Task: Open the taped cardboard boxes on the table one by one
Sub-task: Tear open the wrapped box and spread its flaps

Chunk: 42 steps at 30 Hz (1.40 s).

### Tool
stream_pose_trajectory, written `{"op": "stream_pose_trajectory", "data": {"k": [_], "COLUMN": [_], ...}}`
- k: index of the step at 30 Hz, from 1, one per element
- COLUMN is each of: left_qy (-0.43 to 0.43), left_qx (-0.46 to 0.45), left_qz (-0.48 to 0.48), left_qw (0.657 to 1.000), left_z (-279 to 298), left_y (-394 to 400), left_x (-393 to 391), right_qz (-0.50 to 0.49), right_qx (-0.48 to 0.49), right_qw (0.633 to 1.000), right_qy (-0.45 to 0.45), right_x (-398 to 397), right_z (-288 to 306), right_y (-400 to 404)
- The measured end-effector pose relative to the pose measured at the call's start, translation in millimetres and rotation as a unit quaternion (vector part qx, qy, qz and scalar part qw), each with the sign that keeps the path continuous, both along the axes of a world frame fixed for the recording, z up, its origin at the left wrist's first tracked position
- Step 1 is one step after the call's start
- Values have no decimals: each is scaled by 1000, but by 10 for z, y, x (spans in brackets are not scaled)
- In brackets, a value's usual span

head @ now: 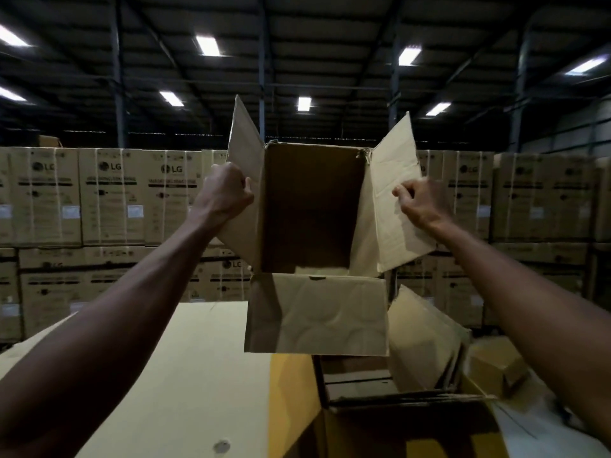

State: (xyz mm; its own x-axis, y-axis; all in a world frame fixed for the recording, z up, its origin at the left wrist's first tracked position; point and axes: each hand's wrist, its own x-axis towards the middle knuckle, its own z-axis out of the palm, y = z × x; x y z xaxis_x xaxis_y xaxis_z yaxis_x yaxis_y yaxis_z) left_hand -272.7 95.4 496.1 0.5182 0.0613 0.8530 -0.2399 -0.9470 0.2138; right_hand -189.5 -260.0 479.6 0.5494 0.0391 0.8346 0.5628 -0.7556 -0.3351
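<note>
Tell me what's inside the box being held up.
The raised box, gripped by the left hand and right hand, shows only bare dark walls. Its lower flap hides nothing inside; the deepest end is too dark to judge.

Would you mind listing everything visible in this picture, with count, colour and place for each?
Open cardboard box: one, brown, held up at centre, flaps spread, no contents visible inside.
Other opened boxes: a few, count unclear, brown, lower right.
Flat cardboard surface: one, pale tan, lower left.
Stacked LG cartons: many, brown, in rows across the background.
Ceiling lights: several, white, overhead.
Left hand: grips the left flap.
Right hand: pinches the right flap.
</note>
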Motion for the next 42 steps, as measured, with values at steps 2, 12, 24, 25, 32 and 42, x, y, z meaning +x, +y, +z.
{"op": "stream_pose_trajectory", "data": {"k": [2, 12, 24, 25, 32, 42], "left_qy": [-4, 64, 62, 63, 47, 103], "left_qx": [2, -30, -38, -39, -21, -48], "left_qz": [-13, -39, -68, -71, -53, -68], "left_qw": [1000, 997, 995, 995, 997, 991], "left_z": [5, -303, -96, -66, 75, -77], "left_y": [-249, -898, -1058, -1073, -1311, -1547], "left_x": [112, 955, 1710, 1745, 2021, 2358], "right_qz": [-13, -51, -17, -14, 11, 13], "right_qx": [-2, -27, -34, -32, 6, -5], "right_qw": [1000, 997, 994, 995, 996, 991], "right_qy": [-2, 53, 98, 98, 87, 133], "right_x": [84, 670, 1537, 1589, 1900, 2306], "right_z": [-2, -208, -308, -280, -137, -207], "right_y": [-252, -1027, -1409, -1458, -1796, -2040]}}
